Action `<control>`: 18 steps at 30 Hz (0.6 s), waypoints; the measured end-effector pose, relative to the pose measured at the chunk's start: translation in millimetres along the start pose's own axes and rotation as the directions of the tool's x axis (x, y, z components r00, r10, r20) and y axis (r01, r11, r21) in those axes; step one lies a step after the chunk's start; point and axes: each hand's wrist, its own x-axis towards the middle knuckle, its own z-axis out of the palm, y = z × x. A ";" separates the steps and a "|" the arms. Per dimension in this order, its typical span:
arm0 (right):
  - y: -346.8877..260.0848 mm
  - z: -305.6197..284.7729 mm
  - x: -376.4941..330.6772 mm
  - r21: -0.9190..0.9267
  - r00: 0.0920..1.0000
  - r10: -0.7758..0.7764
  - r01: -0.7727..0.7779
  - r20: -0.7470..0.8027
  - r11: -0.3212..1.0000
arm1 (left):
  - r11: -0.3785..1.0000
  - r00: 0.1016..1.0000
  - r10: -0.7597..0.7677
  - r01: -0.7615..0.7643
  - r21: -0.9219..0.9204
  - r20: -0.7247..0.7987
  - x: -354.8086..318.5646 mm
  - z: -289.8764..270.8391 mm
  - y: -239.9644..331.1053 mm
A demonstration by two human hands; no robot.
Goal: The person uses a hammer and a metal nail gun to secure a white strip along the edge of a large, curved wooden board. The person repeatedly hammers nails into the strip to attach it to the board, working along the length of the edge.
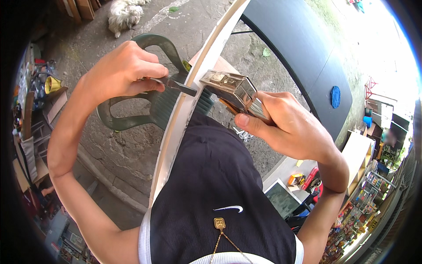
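A long, narrow white panel (166, 158) with a tan edge runs upright from my lap to the top of the view. My left hand (127, 72) is closed in a pinch on a thin, dark flat piece (183, 88); its far end reaches across the panel's edge. I cannot tell whether that piece is a blade or a strip. On the panel's other side, my right hand (285, 121) is wrapped round a metal staple gun (231, 90). The gun's front end is close against the panel's face.
Beyond the panel stands a green plastic chair (132, 121). A large dark panel (299, 44) with a blue oval patch (335, 97) lies at the right. At lower right, a grey table (288, 169) bears tools. A white dog (124, 16) lies on the concrete floor at top left.
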 end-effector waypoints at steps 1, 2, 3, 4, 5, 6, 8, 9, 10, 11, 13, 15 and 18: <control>-0.2 -0.2 0.0 0.001 1.000 -0.007 0.007 -0.003 1.000 | 1.000 1.000 0.003 -0.003 -0.007 -0.002 2.1 -1.4 0.2; -0.4 -0.6 -0.3 0.003 1.000 -0.014 0.014 -0.005 1.000 | 1.000 1.000 0.006 -0.006 -0.013 -0.004 3.8 -2.2 0.1; -0.7 -0.7 -0.5 0.002 1.000 -0.020 0.020 -0.007 1.000 | 0.998 1.000 -0.002 0.001 -0.056 -0.026 5.2 -1.3 -1.3; -0.9 -0.1 -0.5 0.001 1.000 -0.018 0.018 -0.010 1.000 | 0.995 0.999 -0.011 0.006 -0.098 -0.047 6.3 0.3 -3.3; -0.9 0.5 -0.5 -0.001 1.000 -0.016 0.016 -0.012 1.000 | 0.990 0.997 -0.021 0.011 -0.140 -0.068 7.2 1.3 -3.8; -0.8 0.9 -0.2 0.000 1.000 -0.012 0.012 -0.013 1.000 | 0.988 0.996 -0.078 0.071 -0.140 -0.041 8.6 0.0 -1.6; -5.7 -3.6 0.2 -0.027 0.999 0.016 -0.015 0.039 1.000 | 0.972 0.982 -0.191 0.191 -0.135 0.015 10.7 -4.9 3.7; -7.8 -5.2 0.1 -0.042 0.997 0.031 -0.028 0.064 0.999 | 0.976 0.984 -0.180 0.180 -0.120 0.011 10.7 -3.8 3.0; -6.5 -4.5 0.1 -0.060 0.998 0.021 -0.018 0.056 0.998 | 0.980 0.986 -0.169 0.169 -0.105 0.007 10.8 -2.4 1.0; -3.8 -2.8 0.1 -0.079 0.999 0.011 -0.007 0.047 0.997 | 0.983 0.987 -0.158 0.158 -0.090 0.003 11.0 -0.7 -0.1; -3.7 -2.9 0.9 -0.089 0.999 -0.011 0.015 0.039 0.996 | 0.968 0.973 -0.226 0.230 -0.097 0.055 13.2 1.7 0.7; -5.7 -3.3 1.1 -0.068 0.999 -0.029 0.032 0.039 0.997 | 0.957 0.962 -0.262 0.270 -0.107 0.080 16.6 4.1 2.8; -5.1 -4.2 -0.3 -0.063 0.999 0.027 -0.025 0.034 0.998 | 0.959 0.966 -0.254 0.258 -0.120 0.052 17.3 12.3 4.1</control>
